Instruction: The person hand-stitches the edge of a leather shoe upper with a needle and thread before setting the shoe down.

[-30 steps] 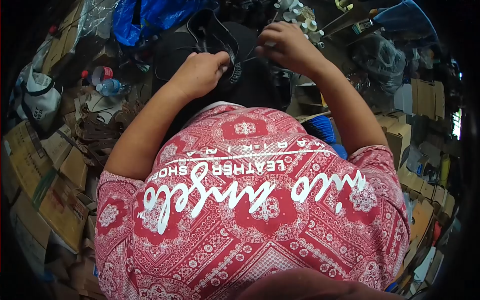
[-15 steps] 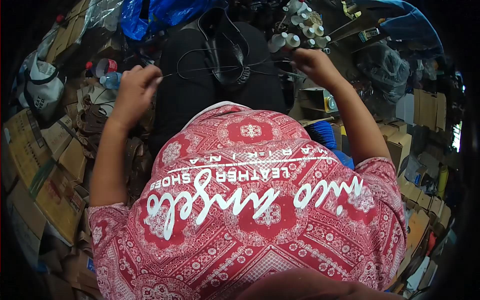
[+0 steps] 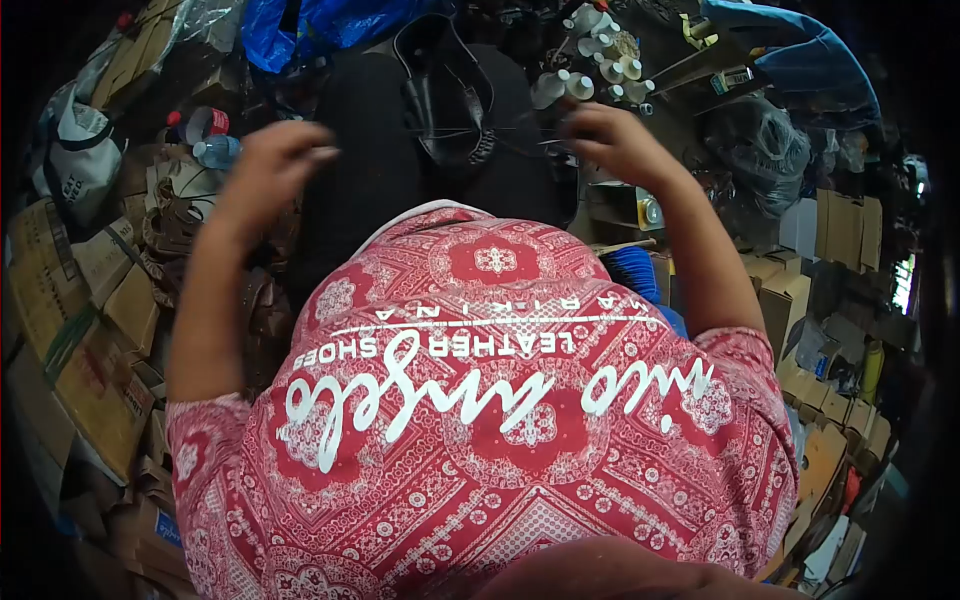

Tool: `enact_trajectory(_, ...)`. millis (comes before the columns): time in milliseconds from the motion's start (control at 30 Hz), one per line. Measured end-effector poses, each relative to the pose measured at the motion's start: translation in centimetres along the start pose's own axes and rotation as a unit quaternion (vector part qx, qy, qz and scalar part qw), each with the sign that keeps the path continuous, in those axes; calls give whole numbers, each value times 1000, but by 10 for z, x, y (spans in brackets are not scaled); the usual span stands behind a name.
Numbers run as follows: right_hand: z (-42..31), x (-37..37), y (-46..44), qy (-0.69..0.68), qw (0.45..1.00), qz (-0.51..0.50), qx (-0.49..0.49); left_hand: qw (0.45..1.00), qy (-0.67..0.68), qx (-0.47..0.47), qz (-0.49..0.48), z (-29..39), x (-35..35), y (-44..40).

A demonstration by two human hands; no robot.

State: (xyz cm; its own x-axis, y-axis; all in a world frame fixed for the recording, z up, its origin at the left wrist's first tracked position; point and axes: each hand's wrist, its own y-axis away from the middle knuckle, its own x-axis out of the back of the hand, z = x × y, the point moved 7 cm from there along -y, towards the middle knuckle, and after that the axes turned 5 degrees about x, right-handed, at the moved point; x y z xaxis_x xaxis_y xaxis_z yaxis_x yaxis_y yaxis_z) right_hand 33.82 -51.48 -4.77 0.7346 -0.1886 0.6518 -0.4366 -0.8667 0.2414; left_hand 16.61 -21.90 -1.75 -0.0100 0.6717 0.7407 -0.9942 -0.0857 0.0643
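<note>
A black leather piece [image 3: 437, 105], curved like a shoe upper, rests across my lap between the dark-trousered knees. Its near edge carries a row of thick stitches [image 3: 481, 147]. Thin dark thread [image 3: 515, 129] runs out from those stitches towards both sides. On the left, my left hand [image 3: 278, 168] is raised beside the thigh, smeared by motion, its fingers curled together; the thread close to it is hard to make out against the trousers. Over on the right, my right hand [image 3: 612, 140] pinches the thread, apart from the leather.
Several white-capped bottles [image 3: 580, 85] stand beyond my right hand. A blue plastic sheet [image 3: 330, 30] lies at the far side. Flattened cardboard [image 3: 90, 370] is piled at left, boxes [image 3: 785, 300] at right. A blue-bristled brush [image 3: 632, 272] is near my right side.
The wide loop of thread over the lap has drawn in and no longer shows. My right hand has moved slightly left and down; my left hand has shifted a little and blurs.
</note>
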Motion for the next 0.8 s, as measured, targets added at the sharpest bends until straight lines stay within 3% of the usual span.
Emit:
enact_trajectory(33,29,18,20,77,995,56,1,997,-58,39,39,-42,26,14)
enact_trajectory(133,141,60,93,256,955,98,-116,951,-174,219,133,-166,95,71)
enact_trajectory(167,139,59,93,255,955,98,-116,950,-175,220,133,-165,92,70)
enact_trajectory(233,137,46,94,290,940,38,-176,902,-358,199,134,-140,79,58)
enact_trajectory(267,104,38,76,235,958,79,-141,934,-292,153,138,-110,61,39)
enact_trajectory(300,85,31,58,81,981,133,-118,958,-224,106,141,-69,39,14)
enact_trajectory(333,47,25,34,56,988,125,-68,983,-139,53,112,-27,15,-7)
enact_trajectory(367,32,16,15,-73,985,148,-41,990,-101,-30,89,6,-8,-25)
enact_trajectory(467,-11,6,-30,-48,989,138,39,987,-3,-161,1,67,-59,-66)
enact_trajectory(533,-20,-5,-50,-71,987,97,109,985,-7,-175,-8,76,-72,-86)
enact_trajectory(600,-14,-10,-56,-61,987,91,115,986,-24,-149,-77,77,-85,-98)
enact_trajectory(800,-6,-19,-55,-55,989,66,119,982,-17,-149,-112,75,-90,-110)
